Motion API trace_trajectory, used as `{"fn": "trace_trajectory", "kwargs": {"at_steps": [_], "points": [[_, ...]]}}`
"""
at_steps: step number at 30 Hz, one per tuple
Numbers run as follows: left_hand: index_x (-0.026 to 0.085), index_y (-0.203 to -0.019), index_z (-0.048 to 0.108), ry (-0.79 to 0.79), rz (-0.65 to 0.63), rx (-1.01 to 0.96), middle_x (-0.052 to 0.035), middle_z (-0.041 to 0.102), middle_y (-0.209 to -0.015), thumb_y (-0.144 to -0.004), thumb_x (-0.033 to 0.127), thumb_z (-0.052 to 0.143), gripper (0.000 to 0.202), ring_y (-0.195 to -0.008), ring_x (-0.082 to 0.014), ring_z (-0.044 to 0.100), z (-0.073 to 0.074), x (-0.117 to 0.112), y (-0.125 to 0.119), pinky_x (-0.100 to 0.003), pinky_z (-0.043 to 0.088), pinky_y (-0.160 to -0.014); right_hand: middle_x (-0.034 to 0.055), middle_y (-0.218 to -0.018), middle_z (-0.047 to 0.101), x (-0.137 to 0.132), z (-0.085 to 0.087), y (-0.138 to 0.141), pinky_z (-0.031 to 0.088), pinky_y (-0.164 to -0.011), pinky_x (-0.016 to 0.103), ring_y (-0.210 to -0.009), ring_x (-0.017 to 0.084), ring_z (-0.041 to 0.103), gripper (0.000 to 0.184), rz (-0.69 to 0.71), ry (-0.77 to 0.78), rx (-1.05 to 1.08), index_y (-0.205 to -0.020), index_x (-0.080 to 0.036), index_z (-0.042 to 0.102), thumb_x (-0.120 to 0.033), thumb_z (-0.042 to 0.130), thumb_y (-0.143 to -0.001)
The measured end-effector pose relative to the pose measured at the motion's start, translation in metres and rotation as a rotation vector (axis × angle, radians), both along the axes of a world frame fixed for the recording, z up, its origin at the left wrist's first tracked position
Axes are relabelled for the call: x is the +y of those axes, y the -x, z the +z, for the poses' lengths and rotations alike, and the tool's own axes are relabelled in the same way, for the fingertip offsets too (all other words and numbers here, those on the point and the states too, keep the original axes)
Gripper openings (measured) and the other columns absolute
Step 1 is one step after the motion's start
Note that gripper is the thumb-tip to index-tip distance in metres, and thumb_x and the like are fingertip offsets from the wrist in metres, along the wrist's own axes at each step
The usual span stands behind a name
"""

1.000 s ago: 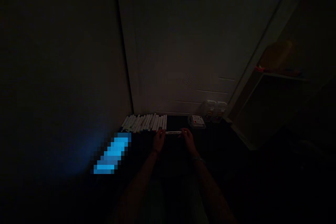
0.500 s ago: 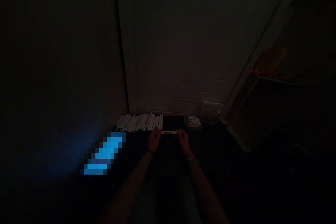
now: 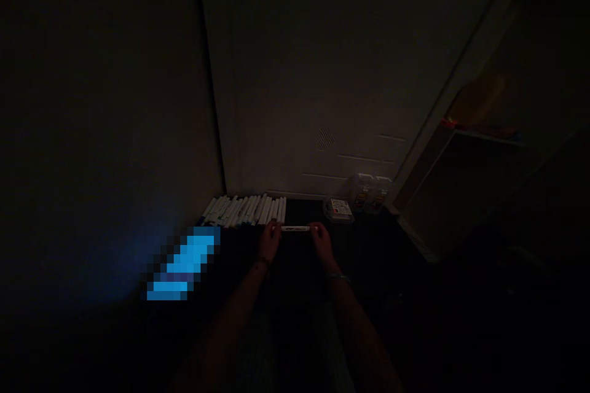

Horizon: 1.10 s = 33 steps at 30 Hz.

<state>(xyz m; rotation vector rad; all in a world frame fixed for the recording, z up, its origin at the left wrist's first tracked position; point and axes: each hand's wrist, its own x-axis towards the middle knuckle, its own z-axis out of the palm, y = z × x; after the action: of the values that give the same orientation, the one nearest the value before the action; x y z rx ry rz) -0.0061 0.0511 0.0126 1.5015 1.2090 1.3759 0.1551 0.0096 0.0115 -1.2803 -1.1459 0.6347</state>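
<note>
A white marker (image 3: 295,229) with dark print on its barrel is held level between my two hands, above the dark table. Its left end is pinched by my left hand (image 3: 270,238). The fingers of my right hand (image 3: 321,239) close on the other end. Just beyond my left hand, a row of white markers (image 3: 244,211) lies side by side at the back of the table. Dim light hides the fine detail of my fingers.
Right of the markers sits a small clear case (image 3: 338,210) with a printed label. Two clear plastic containers (image 3: 371,193) stand at the back right against the wall (image 3: 295,147). A glowing blue blurred screen (image 3: 187,264) is at the left. A shelf (image 3: 488,134) stands farther right.
The view has shifted slightly, so everything appears a little higher. The marker's printed side shows more plainly now. Both hands keep their hold on it.
</note>
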Motion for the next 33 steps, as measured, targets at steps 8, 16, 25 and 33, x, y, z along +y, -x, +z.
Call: {"fn": "trace_trajectory", "kwargs": {"at_steps": [8,16,25,33], "points": [[0.017,-0.079,0.053,-0.04,0.003,0.021,0.0051,0.044,-0.052,-0.074,0.046,0.041,0.032,-0.048,-0.0085,0.04,-0.006,0.004,0.0,-0.019,0.03,-0.048,-0.0001,-0.081,0.056,0.003,-0.007,-0.002,0.039,-0.066,0.022,-0.076,0.014,0.05,0.031,-0.004,-0.056,-0.03,-0.09,-0.019,0.055,-0.044,0.042,-0.077],[0.018,-0.081,0.051,-0.018,0.066,-0.028,0.0043,0.046,-0.056,-0.074,0.048,0.041,0.032,-0.05,-0.0095,0.042,-0.005,0.005,0.001,-0.021,0.032,-0.049,0.0023,-0.093,0.056,-0.005,0.001,0.005,0.036,-0.08,0.028,-0.089,0.016,0.048,0.028,-0.059,-0.129,-0.361,-0.096,-0.021,0.056,-0.041,0.044,-0.08],[0.018,-0.098,0.042,-0.076,0.091,-0.134,0.0027,0.053,-0.064,-0.079,0.039,0.039,0.028,-0.063,-0.0116,0.051,-0.007,0.008,0.001,-0.025,0.039,-0.065,0.005,-0.098,0.059,-0.009,0.003,0.01,0.033,-0.086,0.029,-0.094,0.016,0.049,0.032,-0.12,-0.157,-0.57,-0.099,-0.02,0.059,-0.035,0.034,-0.086],[0.018,-0.098,0.045,-0.083,0.023,-0.078,0.0031,0.052,-0.063,-0.078,0.034,0.04,0.025,-0.06,-0.011,0.05,-0.013,0.012,-0.001,-0.023,0.038,-0.061,0.0056,-0.087,0.064,0.012,0.002,0.005,0.039,-0.061,0.023,-0.074,0.018,0.058,0.048,-0.329,0.286,-0.422,-0.103,-0.021,0.06,-0.05,0.028,-0.083]]}}
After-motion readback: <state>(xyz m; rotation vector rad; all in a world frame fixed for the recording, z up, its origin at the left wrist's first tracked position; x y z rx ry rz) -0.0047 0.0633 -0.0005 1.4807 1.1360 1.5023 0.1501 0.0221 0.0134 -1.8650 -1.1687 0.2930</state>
